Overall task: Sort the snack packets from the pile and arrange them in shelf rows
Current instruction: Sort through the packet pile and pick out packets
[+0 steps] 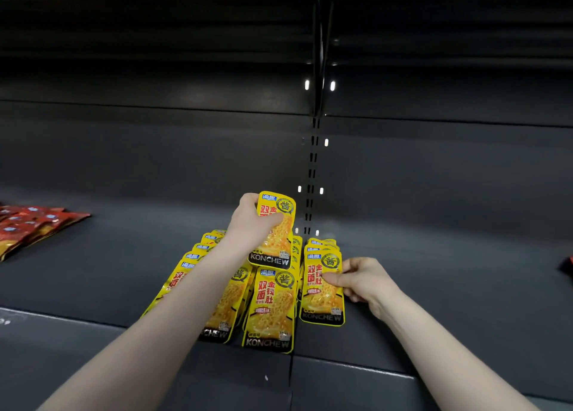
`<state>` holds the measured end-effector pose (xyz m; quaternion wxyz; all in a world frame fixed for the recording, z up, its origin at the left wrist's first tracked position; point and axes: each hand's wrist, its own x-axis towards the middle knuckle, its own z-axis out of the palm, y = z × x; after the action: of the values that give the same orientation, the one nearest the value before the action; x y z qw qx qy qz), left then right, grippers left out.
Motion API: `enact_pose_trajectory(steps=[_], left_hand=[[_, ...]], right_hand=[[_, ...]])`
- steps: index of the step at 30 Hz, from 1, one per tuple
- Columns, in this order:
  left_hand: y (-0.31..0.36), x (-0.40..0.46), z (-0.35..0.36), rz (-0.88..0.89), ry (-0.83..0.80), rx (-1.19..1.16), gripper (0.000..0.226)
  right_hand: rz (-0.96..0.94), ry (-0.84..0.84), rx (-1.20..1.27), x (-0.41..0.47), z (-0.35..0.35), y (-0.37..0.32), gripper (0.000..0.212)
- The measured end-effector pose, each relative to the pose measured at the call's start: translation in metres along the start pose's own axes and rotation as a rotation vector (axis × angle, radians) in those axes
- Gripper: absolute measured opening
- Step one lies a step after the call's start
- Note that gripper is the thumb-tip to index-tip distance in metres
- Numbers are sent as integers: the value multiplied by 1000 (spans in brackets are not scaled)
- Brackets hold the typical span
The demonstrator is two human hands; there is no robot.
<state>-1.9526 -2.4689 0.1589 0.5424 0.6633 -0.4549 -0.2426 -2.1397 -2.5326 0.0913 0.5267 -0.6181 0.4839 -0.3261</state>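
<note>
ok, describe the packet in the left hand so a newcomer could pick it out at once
Start at the dark shelf and find the rows of yellow packets near its middle, by the slotted upright. The left hand holds one yellow KONCHEW packet above the rows, its grip on the packet's left edge. It alone is lifted; the right hand pinches a packet lying in the rightmost row.

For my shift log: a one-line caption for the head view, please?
Left hand lifts one yellow packet above the yellow rows; right hand pinches the rightmost row's front packet.
</note>
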Motion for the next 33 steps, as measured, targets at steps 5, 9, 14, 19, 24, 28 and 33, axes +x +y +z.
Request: enact_pose_trajectory(steps=[5, 9, 14, 19, 24, 28, 33], left_hand=[[-6, 3, -2, 15, -19, 22, 52], [-9, 6, -1, 41, -75, 65, 63], [-9, 6, 6, 31, -135, 64, 44], [-6, 5, 15, 39, -203, 93, 40], [-1, 2, 21, 46, -328, 144, 43], [-1, -6, 27, 119, -444, 165, 50], [-7, -14, 35, 249, -545, 294, 39]], right_hand=[[11, -3, -103, 7, 2, -1, 23], [17, 17, -189, 10, 3, 2, 27], [10, 36, -252, 13, 4, 4, 36], [-64, 122, -306, 11, -4, 5, 32], [-89, 281, -403, 11, -47, 6, 21], [-73, 384, -530, 6, -86, 14, 19], [-56, 483, -668, -3, -116, 27, 22]])
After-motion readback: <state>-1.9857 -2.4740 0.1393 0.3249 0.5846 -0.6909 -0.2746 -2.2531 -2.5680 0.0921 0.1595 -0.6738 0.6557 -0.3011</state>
